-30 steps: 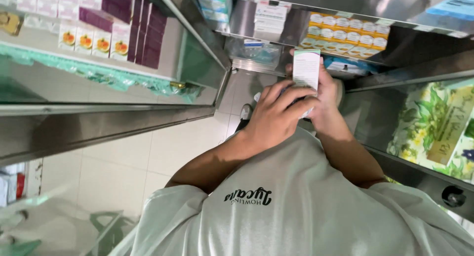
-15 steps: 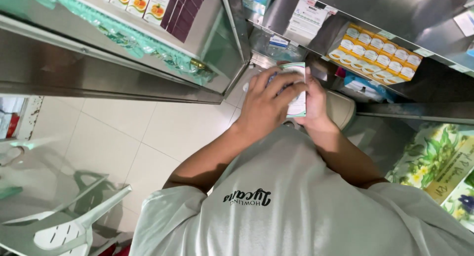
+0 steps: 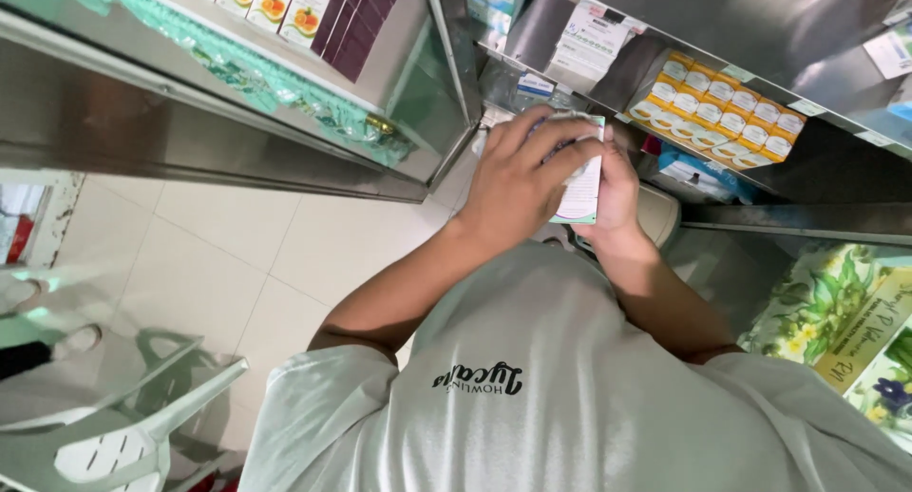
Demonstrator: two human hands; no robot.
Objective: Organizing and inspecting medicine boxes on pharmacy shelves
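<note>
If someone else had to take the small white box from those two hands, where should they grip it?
By the lower end of the small white box, coming from below and the right. The left hand wraps its top and front, the right hand backs it, so only the lower edge and one narrow side show free; pinch the flat faces there.

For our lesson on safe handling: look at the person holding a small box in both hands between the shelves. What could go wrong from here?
1. The small white box is held only by the left hand and right hand above the tiled floor; a slipped grip could drop it.
2. The rows of yellow boxes sit near the shelf edge, close to the hands; a bump might knock some off.
3. A white plastic chair stands close behind and might trip someone stepping back.
</note>
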